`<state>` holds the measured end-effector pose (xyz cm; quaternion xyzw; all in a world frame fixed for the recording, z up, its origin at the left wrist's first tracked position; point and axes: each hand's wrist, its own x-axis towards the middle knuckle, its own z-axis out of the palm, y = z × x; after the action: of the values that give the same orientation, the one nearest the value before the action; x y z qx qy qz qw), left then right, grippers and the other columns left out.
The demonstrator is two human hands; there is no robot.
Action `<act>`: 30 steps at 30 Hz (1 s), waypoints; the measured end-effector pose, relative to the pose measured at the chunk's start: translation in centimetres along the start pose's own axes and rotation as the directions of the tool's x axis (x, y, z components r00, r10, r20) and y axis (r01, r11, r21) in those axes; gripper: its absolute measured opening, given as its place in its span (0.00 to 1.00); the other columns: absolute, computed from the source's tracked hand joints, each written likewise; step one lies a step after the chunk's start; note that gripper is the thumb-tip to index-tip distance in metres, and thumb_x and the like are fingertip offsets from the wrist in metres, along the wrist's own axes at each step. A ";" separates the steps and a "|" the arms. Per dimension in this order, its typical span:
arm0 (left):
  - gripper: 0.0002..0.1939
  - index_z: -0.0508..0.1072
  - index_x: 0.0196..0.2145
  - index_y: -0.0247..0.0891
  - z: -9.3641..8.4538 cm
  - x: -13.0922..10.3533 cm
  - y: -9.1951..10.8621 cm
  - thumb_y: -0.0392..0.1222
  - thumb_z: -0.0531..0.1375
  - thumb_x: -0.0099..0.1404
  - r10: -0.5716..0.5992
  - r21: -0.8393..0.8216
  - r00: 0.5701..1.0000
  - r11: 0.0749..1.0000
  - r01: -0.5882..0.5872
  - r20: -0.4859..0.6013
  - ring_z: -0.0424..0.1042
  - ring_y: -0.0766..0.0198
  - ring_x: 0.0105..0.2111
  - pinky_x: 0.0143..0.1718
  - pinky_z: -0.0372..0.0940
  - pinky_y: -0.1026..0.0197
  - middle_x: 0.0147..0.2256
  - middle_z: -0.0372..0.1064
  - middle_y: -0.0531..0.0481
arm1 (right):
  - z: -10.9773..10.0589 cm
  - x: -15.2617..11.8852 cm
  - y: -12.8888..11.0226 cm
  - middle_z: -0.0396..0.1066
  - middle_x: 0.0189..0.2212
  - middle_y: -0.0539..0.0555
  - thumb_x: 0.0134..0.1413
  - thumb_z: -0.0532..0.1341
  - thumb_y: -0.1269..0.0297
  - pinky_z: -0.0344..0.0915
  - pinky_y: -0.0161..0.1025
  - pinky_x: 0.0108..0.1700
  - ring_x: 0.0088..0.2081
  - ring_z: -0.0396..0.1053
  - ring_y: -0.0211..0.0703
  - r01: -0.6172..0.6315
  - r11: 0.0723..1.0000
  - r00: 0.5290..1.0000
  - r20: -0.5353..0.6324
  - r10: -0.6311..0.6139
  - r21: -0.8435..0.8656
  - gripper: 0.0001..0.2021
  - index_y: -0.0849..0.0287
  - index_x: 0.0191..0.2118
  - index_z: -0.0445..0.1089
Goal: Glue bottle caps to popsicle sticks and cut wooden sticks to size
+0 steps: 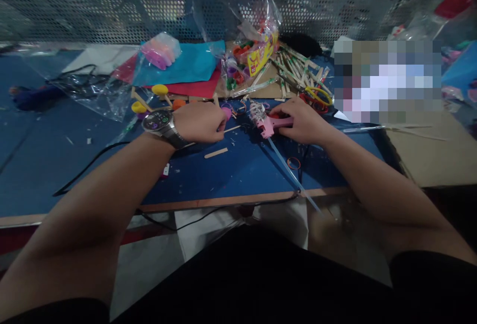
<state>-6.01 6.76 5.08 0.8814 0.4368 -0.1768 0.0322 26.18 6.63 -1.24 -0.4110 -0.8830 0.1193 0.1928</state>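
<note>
My right hand (303,120) is wrapped around the handle of a pink glue gun (266,124). Crumpled foil covers the gun's front, and a long clear glue stick (285,162) trails from its back past the table edge. To the left, my left hand (201,121), with a watch on the wrist, is closed with the fingers curled under and mostly hidden. A pink bottle cap (226,111) shows at its fingertips, and a thin wooden strip (233,128) juts out beside them. A loose craft stick (216,153) lies on the blue table just below.
Yellow caps on sticks (160,89) stand behind my left wrist. Yellow-handled scissors (318,96), a pile of wooden sticks (298,68) and a plastic bag of caps (242,60) lie farther back. A black cable (97,157) crosses the left side; cardboard (432,152) lies right.
</note>
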 end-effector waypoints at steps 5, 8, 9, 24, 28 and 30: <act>0.12 0.83 0.41 0.39 0.4 -0.1 0.1 0.45 0.61 0.67 -0.012 -0.024 0.998 1.000 0.014 0.057 0.76 0.53 0.36 0.35 0.61 0.55 0.41 0.81 0.40 | 0.0 0.0 -0.2 0.82 0.49 0.59 0.55 0.68 0.62 0.68 0.61 0.60 0.54 0.73 0.65 0.006 1.000 1.000 -0.001 -0.006 -0.005 0.20 0.54 0.54 0.79; 0.13 0.83 0.40 0.38 0.6 -0.1 0.2 0.47 0.60 0.68 -0.003 -0.016 0.998 1.000 0.004 0.070 0.76 0.54 0.36 0.38 0.63 0.55 0.40 0.80 0.41 | 0.0 -0.1 -0.3 0.82 0.48 0.57 0.54 0.68 0.62 0.67 0.61 0.60 0.54 0.73 0.65 0.005 1.000 1.000 -0.007 -0.005 0.001 0.20 0.52 0.54 0.80; 0.14 0.83 0.40 0.38 0.7 0.0 0.2 0.47 0.60 0.68 -0.001 -0.011 0.998 1.000 0.002 0.069 0.76 0.54 0.36 0.39 0.64 0.54 0.39 0.80 0.40 | 0.0 -0.1 -0.3 0.82 0.48 0.57 0.54 0.69 0.63 0.67 0.62 0.60 0.53 0.73 0.64 0.008 1.000 1.000 -0.005 -0.008 0.002 0.20 0.51 0.54 0.80; 0.14 0.80 0.40 0.38 0.8 0.1 0.2 0.47 0.57 0.70 0.042 0.026 0.998 0.999 -0.043 0.047 0.73 0.57 0.33 0.32 0.56 0.56 0.37 0.78 0.42 | -0.1 0.3 -0.6 0.81 0.49 0.59 0.66 0.65 0.38 0.77 0.60 0.57 0.50 0.79 0.60 -0.162 0.906 0.917 -0.279 0.284 0.391 0.26 0.52 0.57 0.75; 0.15 0.81 0.42 0.37 0.7 0.1 0.3 0.49 0.57 0.72 0.057 0.030 0.996 0.998 -0.060 0.071 0.74 0.55 0.36 0.34 0.56 0.55 0.38 0.78 0.41 | 0.4 0.6 0.3 0.79 0.38 0.55 0.62 0.62 0.26 0.81 0.55 0.49 0.39 0.78 0.53 -0.190 0.810 0.890 -0.251 0.380 0.555 0.29 0.49 0.44 0.75; 0.17 0.81 0.42 0.36 0.6 0.1 0.4 0.49 0.57 0.73 0.067 0.021 0.994 0.997 -0.069 0.083 0.74 0.54 0.36 0.34 0.57 0.55 0.38 0.78 0.41 | 0.8 0.7 0.9 0.78 0.36 0.54 0.61 0.61 0.23 0.81 0.53 0.44 0.35 0.76 0.49 -0.183 0.760 0.881 -0.238 0.408 0.624 0.31 0.48 0.41 0.74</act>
<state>-5.87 6.48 4.43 0.8880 0.4028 -0.2170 0.0456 26.07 7.67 -2.11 -0.4827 -0.6743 0.3368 0.4461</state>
